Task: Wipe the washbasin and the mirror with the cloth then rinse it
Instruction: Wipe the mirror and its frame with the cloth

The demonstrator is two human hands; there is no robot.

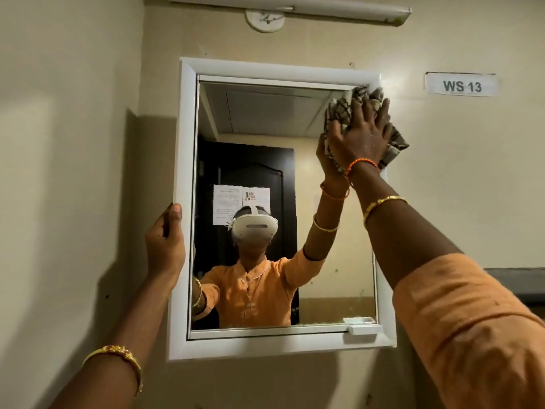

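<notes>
Two hands are up at the mirror [265,178]. Fingers [358,109] of the right hand [361,137] are spread flat and pressing a bunched checked cloth [343,109] against the glass at the upper right corner, the cloth spilling past the palm over the white frame [184,202] on that side. So the right hand is pinning the cloth under an open palm, not clutching it in a fist. The left hand [165,243] is curled around the frame's left edge about halfway up, thumb on the front face and the other fingers hidden behind the edge, apparently steadying the cabinet.

From the cloth, nearly all the unwiped glass lies down and to the left; the mirror's long axis runs vertically, so the natural stroke looks like a sweep downward or across the top edge. Some specks show on the lower right part of the glass, directly below the right hand, which is the nearer hand for them.

Beyond the mirror, a label reading WS 13 [461,85] sits on the wall to the right and a tube light [295,7] above. The washbasin is out of view.
</notes>
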